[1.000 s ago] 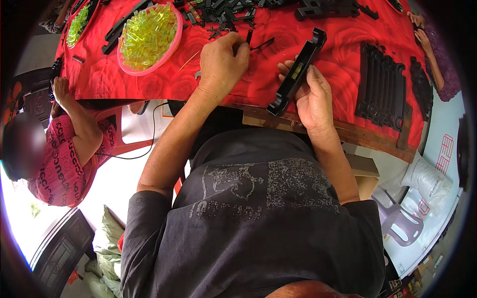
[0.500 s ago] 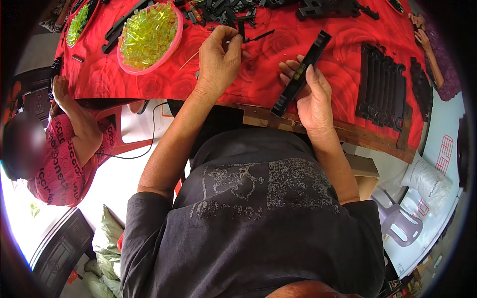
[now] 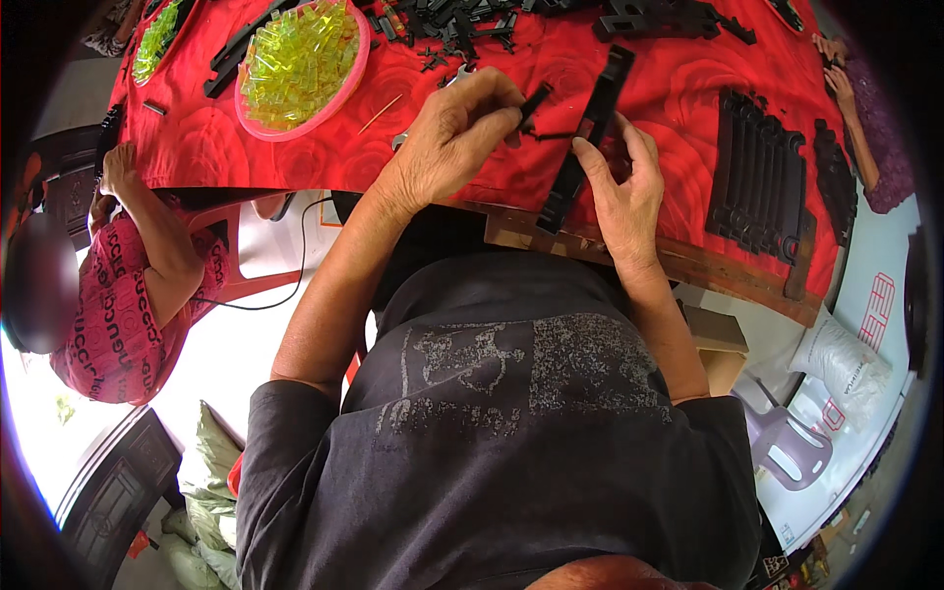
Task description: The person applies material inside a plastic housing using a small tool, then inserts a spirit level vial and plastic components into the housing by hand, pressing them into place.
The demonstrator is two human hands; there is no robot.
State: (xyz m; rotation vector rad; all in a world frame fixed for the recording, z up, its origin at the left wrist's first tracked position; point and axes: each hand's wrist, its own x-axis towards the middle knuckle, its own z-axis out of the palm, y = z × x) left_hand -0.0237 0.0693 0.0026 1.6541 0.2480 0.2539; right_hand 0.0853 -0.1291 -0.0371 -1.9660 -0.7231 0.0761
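Observation:
My right hand (image 3: pixel 629 187) grips a long black spirit level body (image 3: pixel 563 197), tilted with its far end to the right, just above the table's near edge. Thumb and fingers pinch it near the middle. In my left hand (image 3: pixel 457 138) a small black plastic piece (image 3: pixel 535 100) is pinched between thumb and fingers, pointing toward the level body but apart from it. A thin dark rod (image 3: pixel 556 136) lies just beyond the left fingertips, partly hidden. To the left, a pink basin (image 3: pixel 362 59) holds many clear yellow-green blocks (image 3: pixel 300 69). A thin wooden stick (image 3: pixel 380 114) lies between basin and left hand.
A red rose-patterned cloth (image 3: pixel 678 147) covers the table. Loose black parts (image 3: pixel 457 25) pile at the back; several black level bodies (image 3: pixel 757 182) lie in a row at right. One person (image 3: pixel 147 265) sits at left; another's hand (image 3: pixel 838 84) rests at far right.
My left hand has moved right and nearer the level body, bringing the small black piece. The level body has turned in my right hand, and its yellow-green insert no longer shows.

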